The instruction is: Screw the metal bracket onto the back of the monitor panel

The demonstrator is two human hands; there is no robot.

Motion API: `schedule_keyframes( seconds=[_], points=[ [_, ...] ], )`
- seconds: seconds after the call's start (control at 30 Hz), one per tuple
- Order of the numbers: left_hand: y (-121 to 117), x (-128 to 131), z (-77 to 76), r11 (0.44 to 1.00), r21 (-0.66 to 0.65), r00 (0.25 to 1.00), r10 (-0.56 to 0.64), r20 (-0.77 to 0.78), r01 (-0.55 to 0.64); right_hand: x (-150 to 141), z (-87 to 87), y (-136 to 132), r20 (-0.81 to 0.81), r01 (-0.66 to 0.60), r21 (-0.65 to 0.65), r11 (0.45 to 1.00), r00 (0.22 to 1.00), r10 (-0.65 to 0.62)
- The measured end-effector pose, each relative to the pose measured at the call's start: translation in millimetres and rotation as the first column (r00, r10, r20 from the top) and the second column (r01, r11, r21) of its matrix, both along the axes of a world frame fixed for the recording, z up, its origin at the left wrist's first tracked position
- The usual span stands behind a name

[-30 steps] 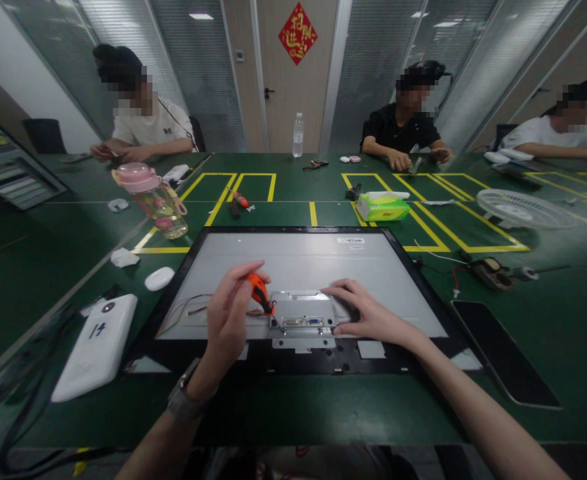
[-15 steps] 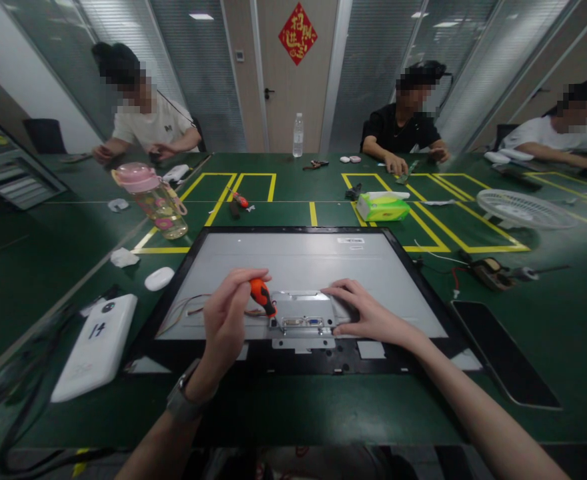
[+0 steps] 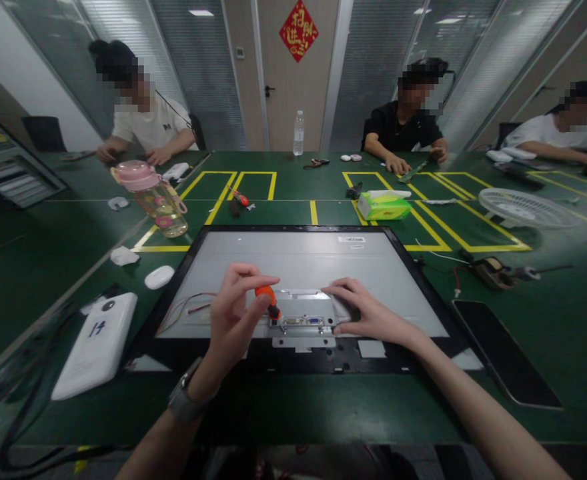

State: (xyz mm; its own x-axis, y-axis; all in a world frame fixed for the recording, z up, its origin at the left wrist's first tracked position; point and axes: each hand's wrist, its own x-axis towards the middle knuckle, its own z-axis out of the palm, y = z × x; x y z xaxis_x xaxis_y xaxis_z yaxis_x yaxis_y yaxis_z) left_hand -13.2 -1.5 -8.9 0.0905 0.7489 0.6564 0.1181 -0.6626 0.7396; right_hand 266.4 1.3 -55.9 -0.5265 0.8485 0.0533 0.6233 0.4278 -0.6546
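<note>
Screwdriver point(image 3: 274, 311) — partly behind left hand point(image 3: 231, 317)

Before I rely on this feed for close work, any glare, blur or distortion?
Head view: dim overall; pale glare along the metal bracket's top edge; screwdriver tip too indistinct to make out; wide-angle stretching towards the sides, clear in the white fan guard.

Left hand point(image 3: 236, 307) grips orange-and-black screwdriver point(image 3: 267, 300), its end at the left side of the metal bracket point(image 3: 306, 307) with video ports. Right hand point(image 3: 368, 313) rests at the bracket's right edge. Bracket lies on the display panel point(image 3: 273, 257), black-framed, on the green table point(image 3: 323, 413). White smartphone point(image 3: 96, 347) lies left of the panel; black smartphone point(image 3: 506, 353), right.
</note>
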Motion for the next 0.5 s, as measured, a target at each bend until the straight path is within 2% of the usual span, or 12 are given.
schedule_keyframes(
  seconds=[0.1, 0.2, 0.33, 0.5],
  points=[
    [-0.6, 2.8, 3.9, 0.999, 0.003, 0.998, 0.051, -0.024, -0.051, -0.1, -0.7, 0.4, 0.002, 0.0, 0.006, 1.0, 1.0, 0.0],
    [-1.1, 4.5, 5.9, 0.998, -0.034, 0.999, 0.044, -0.017, -0.044, -0.2, -1.1, 0.5, 0.0, 0.001, 0.012, 1.0, 1.0, -0.001],
    [-1.8, 3.5, 4.3, 0.998, -0.001, 0.997, 0.06, -0.038, -0.06, 0.0, -0.8, 0.0, -0.005, -0.001, 0.009, 1.0, 1.0, 0.001],
    [-3.3, 2.0, 1.2, 0.999, -0.052, 0.998, 0.005, -0.059, -0.008, -0.2, 0.3, -0.6, -0.004, 0.001, 0.005, 1.0, 1.0, -0.001]
  ],
)
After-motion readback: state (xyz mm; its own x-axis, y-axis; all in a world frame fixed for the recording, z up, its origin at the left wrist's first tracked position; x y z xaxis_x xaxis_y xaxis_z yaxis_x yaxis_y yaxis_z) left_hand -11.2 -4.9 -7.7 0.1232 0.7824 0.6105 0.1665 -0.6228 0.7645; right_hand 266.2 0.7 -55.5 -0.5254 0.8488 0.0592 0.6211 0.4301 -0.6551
